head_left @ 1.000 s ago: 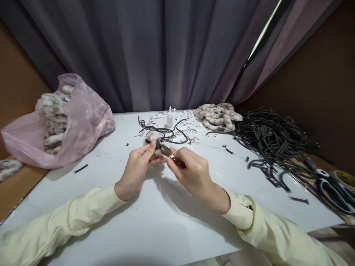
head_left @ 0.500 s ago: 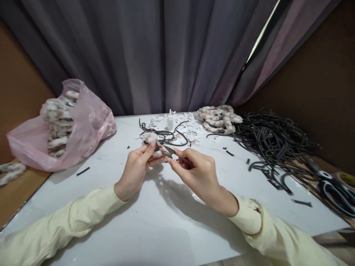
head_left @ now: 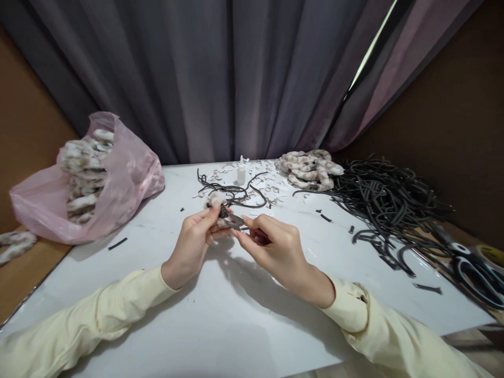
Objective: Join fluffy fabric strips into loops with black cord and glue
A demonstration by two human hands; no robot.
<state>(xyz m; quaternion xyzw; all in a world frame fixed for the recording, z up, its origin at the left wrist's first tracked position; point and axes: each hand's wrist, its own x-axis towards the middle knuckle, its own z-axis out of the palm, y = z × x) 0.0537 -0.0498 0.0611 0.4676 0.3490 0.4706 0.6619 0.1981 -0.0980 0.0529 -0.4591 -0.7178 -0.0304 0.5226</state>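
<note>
thumb and fingers of the left hand [head_left: 192, 231] are closing in a pinch around a fluffy white-and-brown piece [head_left: 215, 199], leaving its top showing. the piece is hovering over the middle of the white table [head_left: 220, 325], and a dark ribbed band [head_left: 223, 211] on it is poking out beside the thumb. the right hand [head_left: 273, 233] is gripping a small dark-bladed tool [head_left: 235, 221] between thumb and forefinger, the other fingers curling inward behind. the blade is pointing left, toward the band; i cannot tell whether the two are touching.

beyond the hands, loose dark cords [head_left: 262, 201] are lying in curves near a white bottle [head_left: 241, 172], which is standing upright among small clippings [head_left: 271, 186]. to the right, a heap of fluffy loops [head_left: 311, 168] is resting against a tangled pile of black cords [head_left: 386, 194]. black-handled scissors [head_left: 464, 273] are lying at the far right, just beside a yellowish roll [head_left: 492, 255]. on the left, a pink plastic bag [head_left: 136, 173] is sagging open around more fluffy pieces [head_left: 82, 157], and a short dark strip [head_left: 117, 243] is lying near it. grey-purple curtains [head_left: 252, 79] are hanging behind everything.
</note>
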